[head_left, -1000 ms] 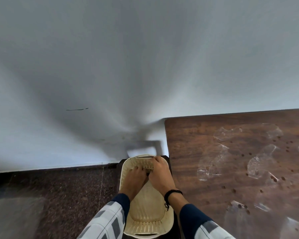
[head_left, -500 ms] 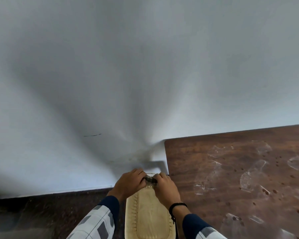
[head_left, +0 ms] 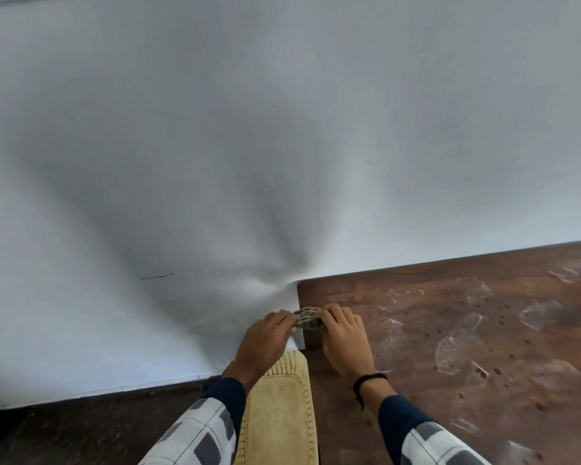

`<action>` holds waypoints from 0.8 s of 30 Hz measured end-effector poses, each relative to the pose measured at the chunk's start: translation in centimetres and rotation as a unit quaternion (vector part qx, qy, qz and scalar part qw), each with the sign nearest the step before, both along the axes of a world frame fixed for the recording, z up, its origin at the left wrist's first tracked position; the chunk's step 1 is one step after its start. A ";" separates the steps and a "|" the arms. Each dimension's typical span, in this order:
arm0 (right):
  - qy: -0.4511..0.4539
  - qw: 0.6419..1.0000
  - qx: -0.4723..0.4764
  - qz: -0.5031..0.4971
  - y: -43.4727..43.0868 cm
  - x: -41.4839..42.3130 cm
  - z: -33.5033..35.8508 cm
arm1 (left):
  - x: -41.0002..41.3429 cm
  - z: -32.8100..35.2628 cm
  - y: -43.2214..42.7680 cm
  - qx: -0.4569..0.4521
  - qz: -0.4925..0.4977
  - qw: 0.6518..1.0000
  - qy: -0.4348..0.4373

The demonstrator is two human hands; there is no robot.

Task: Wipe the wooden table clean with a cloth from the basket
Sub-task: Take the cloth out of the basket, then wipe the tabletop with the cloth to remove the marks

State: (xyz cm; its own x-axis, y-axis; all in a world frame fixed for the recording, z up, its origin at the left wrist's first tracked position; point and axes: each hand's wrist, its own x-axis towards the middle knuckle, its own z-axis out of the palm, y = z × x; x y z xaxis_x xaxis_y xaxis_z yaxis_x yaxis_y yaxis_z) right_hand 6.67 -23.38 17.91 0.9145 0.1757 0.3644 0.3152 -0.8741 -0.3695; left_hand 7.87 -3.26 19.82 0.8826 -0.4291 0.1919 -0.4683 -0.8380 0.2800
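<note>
Fingers (head_left: 289, 318) of both hands pinching bunched cloth (head_left: 307, 318) between them, over table (head_left: 450, 347) corner

Low in the frame's centre, the left hand (head_left: 264, 340) and right hand (head_left: 344, 340) reach forward side by side, palms down, fingertips pinched together on a small cloth (head_left: 307, 319) between them.

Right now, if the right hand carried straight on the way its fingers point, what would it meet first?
The right hand points up-frame over the wooden table, its grip on the cloth. Carrying on, it would probably reach the white wall behind the table's far edge; depth is unclear.
</note>
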 end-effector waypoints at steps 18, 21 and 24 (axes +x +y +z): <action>0.229 0.960 -0.154 0.037 -5.0 -2.8 -5.9 | -0.2 -3.7 -2.7 0.152 -0.033 0.948 0.277; 0.237 0.963 -0.117 -0.061 -4.6 -3.2 -6.2 | 0.0 -3.5 -3.0 0.166 -0.027 0.946 0.277; 0.246 0.958 -0.097 -0.109 -3.3 -4.0 -5.5 | -0.1 -3.5 -3.2 0.179 -0.019 0.945 0.274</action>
State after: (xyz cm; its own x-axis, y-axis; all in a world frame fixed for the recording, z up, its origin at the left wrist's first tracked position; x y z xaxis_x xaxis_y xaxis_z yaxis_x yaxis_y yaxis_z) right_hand 2.70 -26.64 12.42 0.9900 -0.0185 -0.1402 -0.0536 -0.9664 -0.2512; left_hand 7.80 -6.49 16.28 0.7903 -0.4132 -0.4524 -0.3666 -0.9105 0.1911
